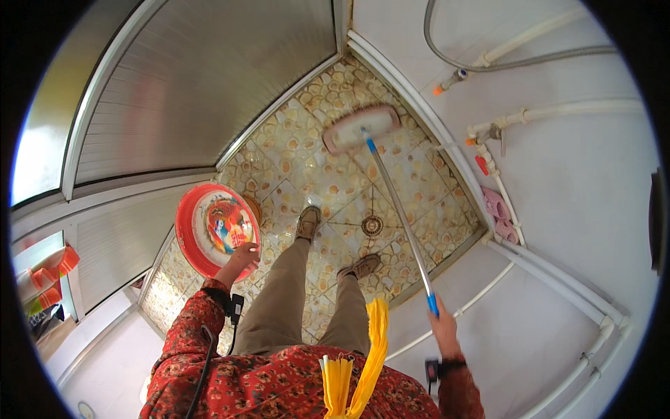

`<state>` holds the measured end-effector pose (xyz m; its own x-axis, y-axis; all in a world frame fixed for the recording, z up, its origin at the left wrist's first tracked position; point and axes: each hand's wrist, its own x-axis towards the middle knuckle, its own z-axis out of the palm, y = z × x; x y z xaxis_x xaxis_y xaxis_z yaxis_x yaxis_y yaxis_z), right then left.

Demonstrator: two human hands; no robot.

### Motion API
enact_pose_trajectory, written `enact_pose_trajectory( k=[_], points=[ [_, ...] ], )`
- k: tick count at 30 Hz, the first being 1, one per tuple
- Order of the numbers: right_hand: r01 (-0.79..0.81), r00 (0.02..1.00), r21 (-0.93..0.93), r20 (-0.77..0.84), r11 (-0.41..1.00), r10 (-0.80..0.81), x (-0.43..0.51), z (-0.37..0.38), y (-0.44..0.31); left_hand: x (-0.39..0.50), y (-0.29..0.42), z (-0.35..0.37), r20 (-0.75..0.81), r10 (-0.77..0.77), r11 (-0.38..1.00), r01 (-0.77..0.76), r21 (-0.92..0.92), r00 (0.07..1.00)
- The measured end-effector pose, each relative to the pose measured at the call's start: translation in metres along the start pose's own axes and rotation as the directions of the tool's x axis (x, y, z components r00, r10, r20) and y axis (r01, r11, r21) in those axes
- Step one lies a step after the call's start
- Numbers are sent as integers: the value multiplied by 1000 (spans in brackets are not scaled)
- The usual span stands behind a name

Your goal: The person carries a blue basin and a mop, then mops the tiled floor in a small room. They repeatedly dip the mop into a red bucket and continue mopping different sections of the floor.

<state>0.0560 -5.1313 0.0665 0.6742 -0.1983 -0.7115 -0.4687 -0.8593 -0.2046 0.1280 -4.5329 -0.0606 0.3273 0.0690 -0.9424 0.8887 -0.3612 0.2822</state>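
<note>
My left hand (pixel 245 259) is at the near right rim of a red enamel-look basin (pixel 189 230) and appears to grip it. The basin's white inside bears a colourful printed fish design and writing. In my right hand (pixel 444 327) is the blue grip of a long pole (pixel 400 214) with a metal shaft. At the pole's far end, a flat brush or mop head (pixel 349 131), white with a pinkish edge, lies on the tiled floor (pixel 335 183). It is blurred, with dark bristles showing along its edge.
A round floor drain (pixel 372 225) lies right of my shoes (pixel 309 222). Framed panels (pixel 220 78) stand at the left. White pipes (pixel 502 183) with valves and a grey hose (pixel 523 62) run along the right wall, where pink slippers (pixel 497 207) are tucked. An orange object (pixel 254 207) shows behind the basin.
</note>
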Motion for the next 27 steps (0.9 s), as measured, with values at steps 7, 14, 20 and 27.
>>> enact_pose_trajectory(
  k=[7,14,20,27],
  points=[
    [40,999,-176,-13,984,-43,-17,-60,-1,4,-4,-13,-36,-32,999,33,20,999],
    [202,970,-210,-93,957,-225,107,-104,-117,7,41,12,49,184,980,-180,-80,982],
    [146,989,13,26,989,-146,140,-71,-122,15,104,37,90,318,947,-321,22,944],
    [-73,995,-74,60,995,77,-37,-32,-11,47,257,96,104,650,760,-639,-120,753]
  ],
)
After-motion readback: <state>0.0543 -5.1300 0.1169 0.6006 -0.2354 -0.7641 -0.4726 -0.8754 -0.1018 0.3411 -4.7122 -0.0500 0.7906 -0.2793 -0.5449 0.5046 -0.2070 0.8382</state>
